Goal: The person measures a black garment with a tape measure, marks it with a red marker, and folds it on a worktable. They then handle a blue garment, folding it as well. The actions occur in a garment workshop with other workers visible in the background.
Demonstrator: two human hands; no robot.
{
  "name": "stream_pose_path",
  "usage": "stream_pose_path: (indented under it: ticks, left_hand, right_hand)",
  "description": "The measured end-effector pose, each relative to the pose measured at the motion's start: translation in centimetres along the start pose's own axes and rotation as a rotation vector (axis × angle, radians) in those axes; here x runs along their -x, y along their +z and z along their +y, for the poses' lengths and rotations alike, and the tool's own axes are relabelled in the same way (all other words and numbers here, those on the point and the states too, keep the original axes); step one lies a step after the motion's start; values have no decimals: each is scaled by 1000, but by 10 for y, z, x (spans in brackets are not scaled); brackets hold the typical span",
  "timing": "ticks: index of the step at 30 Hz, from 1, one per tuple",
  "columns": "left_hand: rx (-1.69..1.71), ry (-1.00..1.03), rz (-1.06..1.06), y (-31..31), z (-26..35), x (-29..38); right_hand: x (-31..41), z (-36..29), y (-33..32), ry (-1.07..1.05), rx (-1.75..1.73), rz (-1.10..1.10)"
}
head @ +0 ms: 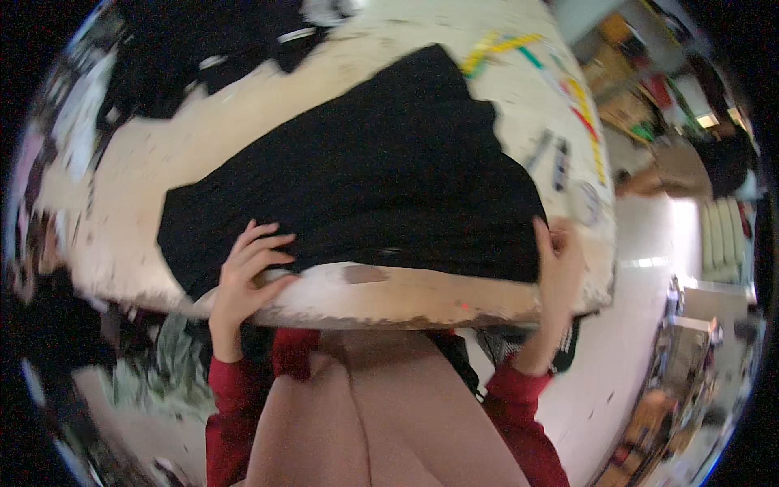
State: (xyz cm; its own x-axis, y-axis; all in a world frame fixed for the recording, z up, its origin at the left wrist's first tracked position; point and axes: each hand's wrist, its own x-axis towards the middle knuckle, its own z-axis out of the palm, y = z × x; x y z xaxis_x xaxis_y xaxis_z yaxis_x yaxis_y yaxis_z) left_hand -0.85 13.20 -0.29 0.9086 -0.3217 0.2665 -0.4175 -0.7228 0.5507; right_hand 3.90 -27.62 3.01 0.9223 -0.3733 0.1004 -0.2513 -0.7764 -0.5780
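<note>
A piece of black cloth [365, 176], perhaps a garment panel, lies spread on the pale worktable [341, 298] in front of me. Its far end narrows to a blunt point, and the right edge is wavy. My left hand [249, 274] rests at the cloth's near edge on the left, fingers apart and fingertips on the fabric. At the right end, my right hand [560, 249] has its thumb and curled fingers at the cloth's edge, seeming to pinch it; blur hides the exact grip.
More dark cloth [182, 49] is heaped at the table's far left. Yellow measuring tape [511, 42] and a dark slim tool [561, 164] lie at the right. Pale green fabric [176, 365] hangs below left. A person [688, 167] is farther off at the right.
</note>
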Motion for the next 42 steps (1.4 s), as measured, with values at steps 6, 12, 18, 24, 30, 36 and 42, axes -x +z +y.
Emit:
stream_pose_path:
  ticks: [6, 12, 18, 24, 30, 36, 42]
  left_hand:
    - [-80, -301, 310, -45, 0, 55]
    - [10, -495, 401, -38, -22, 85]
    - [54, -446, 380, -17, -16, 82]
    - [31, -295, 212, -14, -11, 75]
    - [-8, -275, 222, -13, -10, 72]
    - [-27, -271, 241, -14, -12, 75]
    - [-78, -243, 278, -11, -14, 74]
  right_hand:
    - [31, -74, -3, -382, -157, -56]
    - [65, -159, 121, -1029, -369, -507]
    - [67, -159, 130, -949, -119, -779]
    - [43, -135, 107, -1059, -141, -845]
    - [46, -120, 109, -1210, -220, -662]
    - [56, -119, 113, -1266, -161, -543]
    - [59, -120, 111, -1359, 21, -470]
